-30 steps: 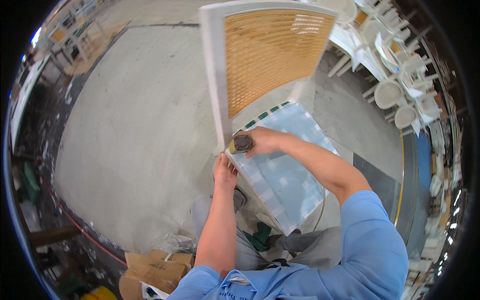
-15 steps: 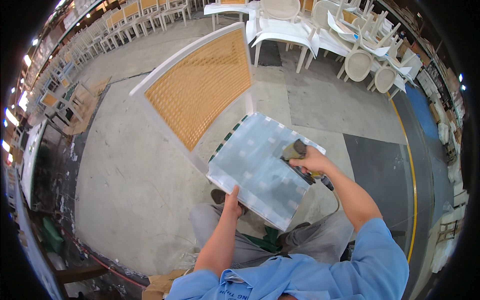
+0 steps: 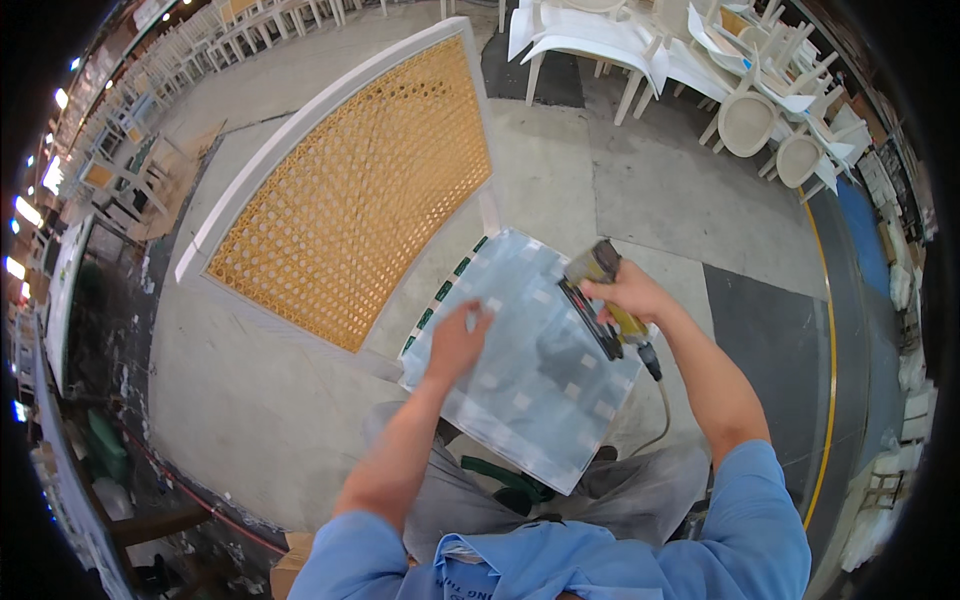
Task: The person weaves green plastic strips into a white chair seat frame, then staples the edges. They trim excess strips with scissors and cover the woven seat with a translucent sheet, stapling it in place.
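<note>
In front of me stands a white-framed chair with a woven cane back point(image 3: 365, 190). Its seat point(image 3: 510, 400) is covered by a thin pale-blue sheet, through which a lighter checked pattern shows. Dark green strap ends line the seat's edge by the backrest. My right hand point(image 3: 632, 292) grips a yellow and black air staple gun point(image 3: 606, 318) above the right part of the seat, with a hose running from its handle. Over the seat's left part is my left hand point(image 3: 460, 342), slightly blurred, its fingers apart and holding nothing; I cannot tell whether it touches the sheet.
Stacked pale chairs point(image 3: 750, 120) with white sheets between them stand at the far right. Rows of chairs point(image 3: 240, 30) line the far left. A dark green strap point(image 3: 505, 482) lies between my legs. The hose point(image 3: 665, 425) curves down beside my right knee.
My left hand has let go of the seat's near left edge and moved up over the sheet. The staple gun is lifted and turned slightly. The chair's back has swung nearer and left.
</note>
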`<state>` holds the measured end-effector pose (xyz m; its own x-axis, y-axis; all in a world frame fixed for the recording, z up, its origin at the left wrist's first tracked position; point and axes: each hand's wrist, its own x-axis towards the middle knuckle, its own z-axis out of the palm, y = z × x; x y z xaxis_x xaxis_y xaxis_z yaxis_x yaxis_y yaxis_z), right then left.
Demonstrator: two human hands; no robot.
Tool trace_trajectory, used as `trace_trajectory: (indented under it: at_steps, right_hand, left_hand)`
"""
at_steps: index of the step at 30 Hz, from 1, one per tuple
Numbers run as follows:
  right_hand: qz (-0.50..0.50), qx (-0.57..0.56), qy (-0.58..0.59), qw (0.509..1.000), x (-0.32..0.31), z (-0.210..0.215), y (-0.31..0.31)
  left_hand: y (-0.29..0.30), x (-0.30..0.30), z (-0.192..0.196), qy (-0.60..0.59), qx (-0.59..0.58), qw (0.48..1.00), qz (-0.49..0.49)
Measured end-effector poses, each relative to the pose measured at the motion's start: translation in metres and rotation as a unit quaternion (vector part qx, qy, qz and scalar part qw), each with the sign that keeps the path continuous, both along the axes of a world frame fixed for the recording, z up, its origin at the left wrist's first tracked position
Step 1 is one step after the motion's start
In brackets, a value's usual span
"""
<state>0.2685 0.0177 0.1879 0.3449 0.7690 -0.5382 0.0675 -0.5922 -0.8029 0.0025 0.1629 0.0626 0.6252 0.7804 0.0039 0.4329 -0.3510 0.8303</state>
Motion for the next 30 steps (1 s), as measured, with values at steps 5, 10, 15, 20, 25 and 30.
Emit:
trace_trajectory:
  at_steps: [5,10,15,20,25,30]
  right_hand:
    - [0.012,0.017,-0.014,1.000,-0.018,-0.012,0.098]
    - [0.031,0.010,-0.047,0.998,-0.012,-0.056,0.149]
    - [0.052,0.022,-0.056,0.997,-0.021,-0.083,0.180]
    - [0.040,0.004,-0.075,0.996,-0.023,-0.090,0.188]
    - [0.051,-0.011,-0.096,0.994,-0.023,-0.092,0.187]
    - [0.021,0.021,-0.063,0.998,-0.042,-0.084,0.187]
  left_hand:
    - [0.095,0.072,-0.027,0.223,-0.006,0.972,0.070]
    - [0.102,0.093,-0.031,0.250,-0.081,0.965,0.010]
    - [0.107,0.092,-0.030,0.269,-0.079,0.960,0.026]
    - [0.111,0.092,-0.036,0.263,-0.090,0.960,0.031]
    - [0.110,0.094,-0.038,0.241,-0.111,0.963,0.048]
    - [0.099,0.075,-0.043,0.121,0.048,0.979,0.159]
